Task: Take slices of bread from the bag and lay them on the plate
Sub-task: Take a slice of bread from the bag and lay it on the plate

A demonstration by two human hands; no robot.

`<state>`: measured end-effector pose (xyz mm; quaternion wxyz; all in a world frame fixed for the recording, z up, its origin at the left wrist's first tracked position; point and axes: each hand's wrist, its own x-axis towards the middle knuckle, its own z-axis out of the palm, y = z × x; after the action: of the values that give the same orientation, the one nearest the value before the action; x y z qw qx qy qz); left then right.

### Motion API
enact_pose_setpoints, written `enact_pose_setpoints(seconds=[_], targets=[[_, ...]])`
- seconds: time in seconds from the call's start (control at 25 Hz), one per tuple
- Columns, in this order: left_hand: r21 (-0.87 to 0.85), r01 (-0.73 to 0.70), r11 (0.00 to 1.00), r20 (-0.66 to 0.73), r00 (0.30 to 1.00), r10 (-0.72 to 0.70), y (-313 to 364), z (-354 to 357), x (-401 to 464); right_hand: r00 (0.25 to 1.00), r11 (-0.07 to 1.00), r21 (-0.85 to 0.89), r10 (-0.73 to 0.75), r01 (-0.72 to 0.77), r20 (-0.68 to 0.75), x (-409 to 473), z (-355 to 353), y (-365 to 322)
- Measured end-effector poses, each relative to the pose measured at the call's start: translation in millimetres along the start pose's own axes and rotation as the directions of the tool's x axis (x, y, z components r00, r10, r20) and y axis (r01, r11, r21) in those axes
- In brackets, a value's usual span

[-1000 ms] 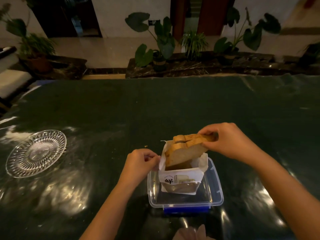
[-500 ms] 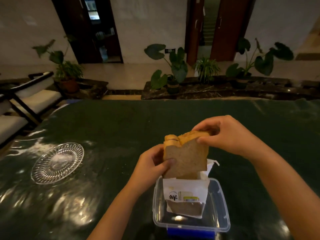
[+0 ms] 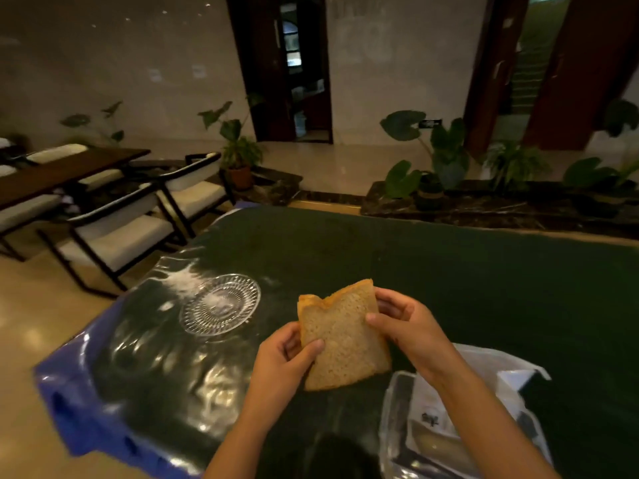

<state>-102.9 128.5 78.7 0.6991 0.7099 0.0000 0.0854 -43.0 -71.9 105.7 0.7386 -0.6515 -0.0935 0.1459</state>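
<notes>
Brown bread slices [image 3: 342,337], at least two pressed together, hang upright above the dark green table. My left hand [image 3: 283,361] pinches their lower left edge and my right hand [image 3: 404,323] grips their right edge. The clear glass plate [image 3: 220,304] lies to the left of the bread with nothing on it. The white bread bag [image 3: 449,420] stands in a clear plastic box [image 3: 394,409] at the lower right, partly hidden by my right forearm.
The table [image 3: 449,271] has a shiny plastic cover and a blue edge [image 3: 79,413] at the left. White-cushioned chairs [image 3: 124,229] and a wooden table stand beyond the left edge. Potted plants [image 3: 435,167] line the far side.
The bread has come fully out of the bag and moved left toward the plate. Both hands now hold it. The view has turned left, so the bag and box sit at the lower right.
</notes>
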Motion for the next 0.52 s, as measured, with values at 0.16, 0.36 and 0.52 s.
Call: enact_pose_setpoints(seconds=[0.16, 0.36, 0.52], targets=[[-0.084, 0.043, 0.996, -0.103, 0.993, -0.051, -11, -80, -8, 1.000, 0.991, -0.133, 0.004, -0.001, 0.017, 23, 83, 24], [-0.071, 0.111, 0.991, -0.150, 0.981, -0.120, -22, -202, -1, 0.997, 0.977, -0.205, -0.072, 0.065, -0.024, 54, 200, 55], [-0.021, 0.181, 0.983, -0.143, 0.973, -0.182, -30, -264, 11, 0.992, 0.991, -0.133, -0.014, -0.003, -0.127, 77, 259, 80]])
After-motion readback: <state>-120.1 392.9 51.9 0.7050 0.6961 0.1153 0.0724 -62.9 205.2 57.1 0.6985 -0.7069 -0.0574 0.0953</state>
